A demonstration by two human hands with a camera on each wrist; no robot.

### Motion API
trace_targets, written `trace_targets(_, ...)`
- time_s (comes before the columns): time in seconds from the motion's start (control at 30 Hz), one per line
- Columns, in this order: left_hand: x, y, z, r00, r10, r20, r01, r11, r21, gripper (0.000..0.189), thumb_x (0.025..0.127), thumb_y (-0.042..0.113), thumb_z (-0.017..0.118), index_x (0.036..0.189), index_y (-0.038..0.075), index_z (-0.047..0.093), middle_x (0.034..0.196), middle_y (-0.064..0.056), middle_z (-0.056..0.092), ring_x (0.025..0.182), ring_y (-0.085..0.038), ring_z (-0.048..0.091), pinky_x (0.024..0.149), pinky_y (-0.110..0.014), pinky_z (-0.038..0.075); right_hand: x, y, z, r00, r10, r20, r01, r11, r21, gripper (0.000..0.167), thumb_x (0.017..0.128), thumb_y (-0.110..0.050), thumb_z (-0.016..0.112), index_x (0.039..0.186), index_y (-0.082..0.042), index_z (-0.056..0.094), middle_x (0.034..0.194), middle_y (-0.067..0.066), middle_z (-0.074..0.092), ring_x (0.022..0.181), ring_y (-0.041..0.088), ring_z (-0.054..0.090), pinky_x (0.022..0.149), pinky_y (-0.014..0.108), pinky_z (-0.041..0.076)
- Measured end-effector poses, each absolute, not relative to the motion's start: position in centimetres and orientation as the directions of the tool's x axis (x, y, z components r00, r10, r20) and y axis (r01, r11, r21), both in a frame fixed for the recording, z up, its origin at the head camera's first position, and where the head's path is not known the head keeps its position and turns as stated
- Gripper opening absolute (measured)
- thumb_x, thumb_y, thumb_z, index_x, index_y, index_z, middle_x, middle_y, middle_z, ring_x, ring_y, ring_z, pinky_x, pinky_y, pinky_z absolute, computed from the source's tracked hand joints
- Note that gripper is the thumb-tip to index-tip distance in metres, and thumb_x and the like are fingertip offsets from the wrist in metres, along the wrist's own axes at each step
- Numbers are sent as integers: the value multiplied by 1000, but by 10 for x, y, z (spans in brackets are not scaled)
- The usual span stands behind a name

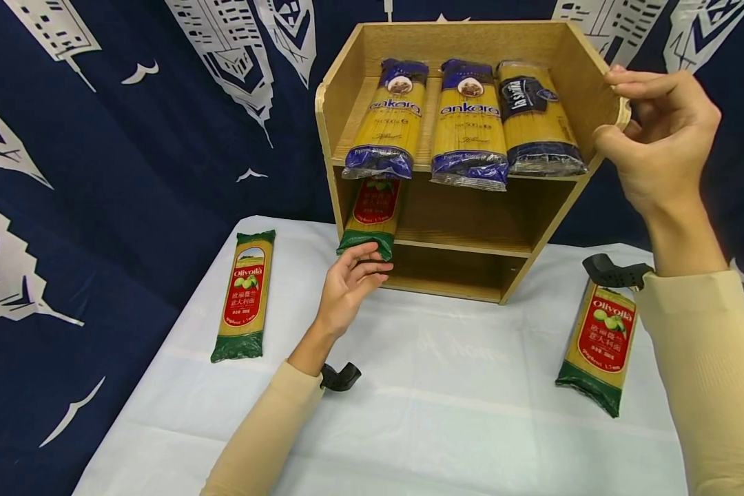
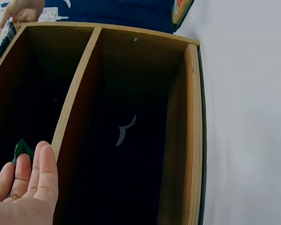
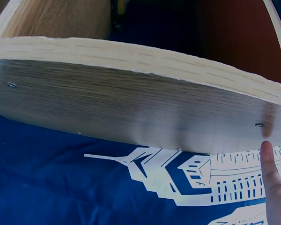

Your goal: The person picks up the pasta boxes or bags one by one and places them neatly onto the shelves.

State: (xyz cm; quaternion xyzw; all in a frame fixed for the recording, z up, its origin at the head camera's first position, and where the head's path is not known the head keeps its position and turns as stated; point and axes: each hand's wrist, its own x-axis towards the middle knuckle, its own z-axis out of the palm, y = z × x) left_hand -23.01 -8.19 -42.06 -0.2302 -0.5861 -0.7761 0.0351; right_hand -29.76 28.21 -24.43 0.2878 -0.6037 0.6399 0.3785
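Head view, centre, shelved packet (image 1: 373,207) hidden from me at its upper end, lower right, tabletop packet (image 1: 603,341) partly covered by black wrist piece (image 1: 616,272), left wrist view, lower left, left hand (image 2: 33,190) cropped, right wrist view, lower right, right hand (image 3: 274,187) mostly cropped

Beige sleeves (image 1: 707,372), black wrist pieces (image 1: 616,271)

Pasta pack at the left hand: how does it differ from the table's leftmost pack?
The shelf pack sits partly in the middle compartment; the table pack lies on white cloth. The left hand touches the shelf pack; no hand touches the table pack. The shelf pack's top is hidden; the table pack shows whole. Both have red labels and green lower ends.
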Motion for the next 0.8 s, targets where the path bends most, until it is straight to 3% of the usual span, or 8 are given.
trace_targets(0.37, -237, -83, -417, -902, 238, 361, 277, -322, 905, 52, 94, -9, 57, 144, -12, 39, 127, -26, 51, 120, -53, 53, 92, -32, 55, -297, 282, -245, -538, 121, 835, -833, 74, -548, 35, 70, 20, 60, 105, 18, 62, 117, 28, 66, 123, 37, 60, 101, 40, 50)
trace_targets(0.6, -240, -88, -414, -902, 277, 330, 245, -302, 921, 54, 94, -4, 59, 144, -10, 40, 124, -18, 51, 122, -53, 51, 93, -32, 55, -297, 282, -245, -538, 127, 833, -832, 79, -549, 35, 70, 19, 59, 105, 17, 63, 116, 29, 66, 121, 37, 61, 81, 26, 58)
trace_targets(0.8, -234, -96, -412, -894, 326, 307, 226, -262, 938, 46, 95, -10, 55, 139, -15, 42, 131, -38, 46, 120, -52, 53, 91, -31, 56, -298, 282, -245, -543, 139, 828, -830, 59, -554, 35, 69, 21, 58, 104, 18, 63, 117, 29, 65, 120, 37, 61, 75, 22, 58)
